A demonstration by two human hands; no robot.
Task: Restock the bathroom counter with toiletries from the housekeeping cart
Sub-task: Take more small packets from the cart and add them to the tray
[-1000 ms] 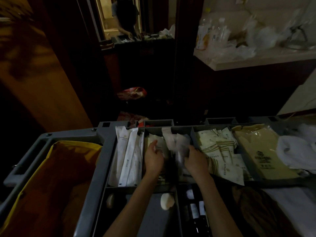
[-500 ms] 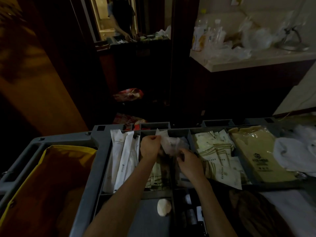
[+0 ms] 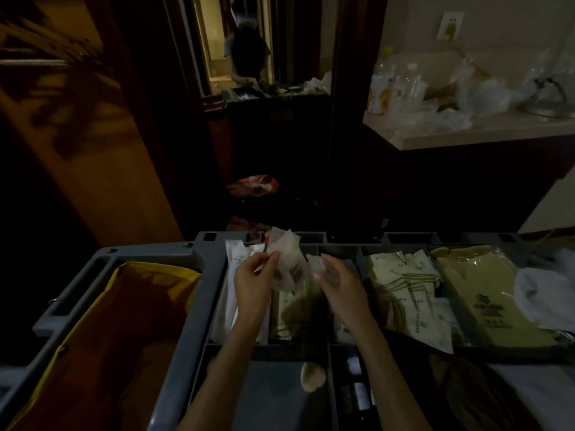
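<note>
Left hand (image 3: 250, 283) is pinching a pale sachet (image 3: 287, 259), holding it just above the middle compartments of the grey cart (image 3: 189, 318). Right hand (image 3: 337, 283) is hovering just beside it, fingers curling. It is possibly gripping something, but the view is too blurred to tell.

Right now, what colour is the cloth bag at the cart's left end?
The cloth bag is yellow; the head view shows it.

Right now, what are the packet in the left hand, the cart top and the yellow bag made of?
Packet, pinched by the left hand: thin translucent film, probably plastic; crinkled, with dark print. Cart top: matte grey moulded plastic, rounded ribs. Yellow bag: looks like woven or coated fabric, limp folds; too dark to be sure.
</note>
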